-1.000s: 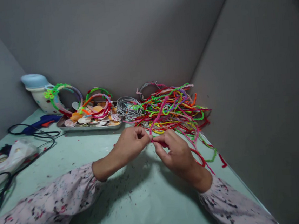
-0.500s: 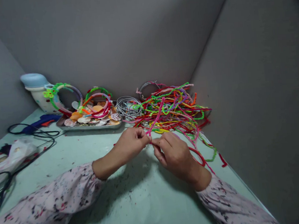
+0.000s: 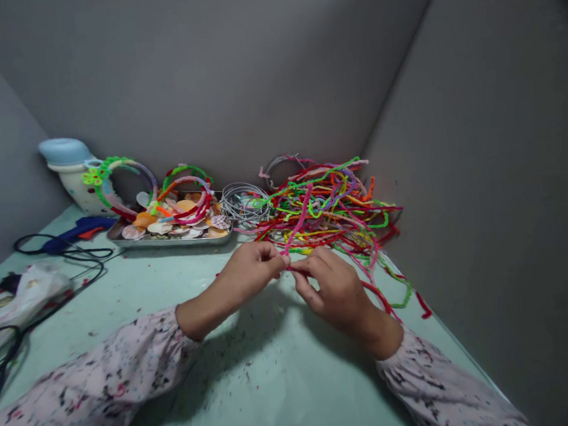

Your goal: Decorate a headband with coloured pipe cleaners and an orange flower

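Observation:
A pink pipe cleaner (image 3: 301,223) rises upright at a slant from between my fingertips, above the middle of the table. My left hand (image 3: 254,269) pinches its lower end between thumb and forefinger. My right hand (image 3: 335,287) meets it from the other side, its curled fingers at the same low end and its thumb a little lower. The fingertips nearly touch and cover the bottom of the pipe cleaner. Just behind my hands lies a tangled heap of coloured pipe cleaners (image 3: 348,200).
A metal tray (image 3: 176,243) of seashells holds pipe-cleaner-wrapped hoops (image 3: 155,185). Beside it lie coiled grey wire hoops (image 3: 245,203). To the left are a blue-lidded container (image 3: 71,170), a blue glue gun (image 3: 77,231), a black cord (image 3: 66,301) and a plastic bag (image 3: 25,295). Grey walls enclose the table.
My right hand has shifted slightly right and its thumb has moved away from the forefinger. My left hand stays nearly in place with the pink pipe cleaner.

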The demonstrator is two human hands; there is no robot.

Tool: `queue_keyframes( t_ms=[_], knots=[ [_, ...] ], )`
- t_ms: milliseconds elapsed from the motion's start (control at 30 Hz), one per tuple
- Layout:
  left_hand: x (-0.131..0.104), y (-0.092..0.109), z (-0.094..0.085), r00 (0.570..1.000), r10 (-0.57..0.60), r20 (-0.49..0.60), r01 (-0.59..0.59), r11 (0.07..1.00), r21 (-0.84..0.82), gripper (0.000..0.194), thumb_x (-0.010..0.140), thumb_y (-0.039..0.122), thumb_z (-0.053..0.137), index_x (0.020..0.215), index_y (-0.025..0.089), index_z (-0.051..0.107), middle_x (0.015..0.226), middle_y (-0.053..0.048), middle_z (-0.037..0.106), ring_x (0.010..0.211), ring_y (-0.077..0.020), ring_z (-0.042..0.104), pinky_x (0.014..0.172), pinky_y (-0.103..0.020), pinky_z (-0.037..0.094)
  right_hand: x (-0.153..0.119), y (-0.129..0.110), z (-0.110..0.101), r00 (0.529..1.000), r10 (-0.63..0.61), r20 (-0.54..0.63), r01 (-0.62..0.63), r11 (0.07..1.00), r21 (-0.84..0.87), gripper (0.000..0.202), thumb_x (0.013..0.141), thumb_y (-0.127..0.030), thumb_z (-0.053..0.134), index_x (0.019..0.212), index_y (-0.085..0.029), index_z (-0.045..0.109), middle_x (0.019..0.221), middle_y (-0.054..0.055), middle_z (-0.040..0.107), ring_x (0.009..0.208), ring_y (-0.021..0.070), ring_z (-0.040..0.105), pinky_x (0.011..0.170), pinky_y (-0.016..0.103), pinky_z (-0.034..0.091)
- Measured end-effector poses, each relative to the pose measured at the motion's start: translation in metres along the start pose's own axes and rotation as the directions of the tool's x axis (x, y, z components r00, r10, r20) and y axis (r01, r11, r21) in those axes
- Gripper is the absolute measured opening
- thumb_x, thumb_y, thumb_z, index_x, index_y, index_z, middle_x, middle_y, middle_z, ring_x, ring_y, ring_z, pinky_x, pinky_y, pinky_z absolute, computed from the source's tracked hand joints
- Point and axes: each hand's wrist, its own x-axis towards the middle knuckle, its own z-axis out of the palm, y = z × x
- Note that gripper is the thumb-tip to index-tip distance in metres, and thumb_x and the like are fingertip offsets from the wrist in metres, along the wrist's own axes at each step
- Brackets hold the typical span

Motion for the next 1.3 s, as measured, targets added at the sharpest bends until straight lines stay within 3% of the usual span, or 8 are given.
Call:
queue_keyframes(
  t_ms=[133,233,333,500,767,900,1167,1300],
  knots=[
    [-0.006,0.004,0.0,0.97,0.202,-0.132,-0.195,0.979,0.067,0.024,0.087,0.033,0.048,0.074,0.016,0.059,0.063,0.002,0.053,0.056,-0.0105,0.045,0.053,-0.023,0.035,0.004,0.003,-0.005,0.983,0.183,-0.024,-0.178,0.973,0.144,0.008,0.085,-0.014,0.055,0.088,-0.016,0.062,0.075,0.004,0.058,0.073,0.0174,0.054,0.065,0.029,0.043],
    [-0.011,0.004,0.003,0.874,0.434,-0.216,-0.386,0.893,0.234,0.012,0.087,0.02,0.051,0.089,0.016,0.062,0.08,-0.001,0.058,0.07,-0.0119,0.051,0.063,-0.024,0.04,0.007,0.003,-0.01,0.962,0.274,-0.001,-0.268,0.94,0.211,0.009,0.083,-0.013,0.056,0.088,-0.016,0.063,0.078,0.004,0.059,0.074,0.0167,0.055,0.067,0.029,0.044],
    [-0.013,-0.002,0.007,0.766,0.612,-0.196,-0.516,0.767,0.382,0.016,0.084,0.013,0.055,0.096,0.016,0.065,0.089,-0.004,0.057,0.081,-0.0141,0.054,0.067,-0.026,0.043,0.009,0.003,-0.012,0.955,0.296,0.008,-0.289,0.926,0.244,0.009,0.082,-0.013,0.057,0.088,-0.016,0.063,0.079,0.004,0.059,0.075,0.0164,0.055,0.068,0.029,0.044],
    [-0.01,-0.01,0.009,0.71,0.687,-0.156,-0.548,0.678,0.49,0.019,0.086,0.014,0.054,0.101,0.017,0.066,0.092,-0.006,0.059,0.08,-0.0148,0.056,0.065,-0.026,0.046,0.009,0.003,-0.013,0.958,0.286,0.008,-0.279,0.928,0.249,0.009,0.082,-0.013,0.058,0.089,-0.015,0.063,0.08,0.004,0.059,0.077,0.0168,0.056,0.07,0.029,0.044],
    [-0.008,-0.009,0.007,0.663,0.731,-0.163,-0.573,0.636,0.518,0.018,0.089,0.018,0.054,0.102,0.018,0.066,0.094,-0.006,0.062,0.081,-0.0144,0.059,0.07,-0.027,0.051,0.009,0.0,-0.016,0.975,0.216,-0.054,-0.197,0.951,0.237,0.008,0.083,-0.012,0.057,0.088,-0.017,0.06,0.077,0.003,0.057,0.073,0.0157,0.054,0.066,0.028,0.044],
    [-0.007,-0.009,0.006,0.685,0.718,-0.126,-0.559,0.629,0.54,0.018,0.09,0.02,0.052,0.101,0.016,0.066,0.095,-0.007,0.062,0.083,-0.0152,0.06,0.072,-0.028,0.051,0.008,0.002,-0.014,0.986,0.146,-0.082,-0.131,0.978,0.159,0.008,0.084,-0.013,0.055,0.088,-0.017,0.059,0.076,0.004,0.058,0.074,0.0175,0.054,0.066,0.03,0.045],
    [-0.01,-0.003,0.006,0.823,0.565,-0.054,-0.465,0.726,0.507,0.017,0.091,0.017,0.047,0.097,0.016,0.063,0.089,-0.006,0.059,0.081,-0.016,0.057,0.073,-0.03,0.048,0.005,0.004,-0.016,0.999,-0.042,0.003,0.042,0.995,-0.091,0.009,0.087,-0.013,0.051,0.089,-0.016,0.059,0.076,0.007,0.06,0.075,0.0204,0.054,0.067,0.034,0.044],
    [-0.01,-0.001,0.005,0.864,0.503,-0.034,-0.431,0.771,0.468,0.015,0.091,0.018,0.046,0.091,0.017,0.061,0.084,-0.004,0.058,0.082,-0.0176,0.055,0.074,-0.032,0.046,0.005,0.003,-0.017,0.994,-0.097,0.041,0.103,0.982,-0.161,0.011,0.088,-0.013,0.049,0.088,-0.017,0.059,0.074,0.007,0.06,0.072,0.0208,0.053,0.064,0.034,0.042]
  ],
)
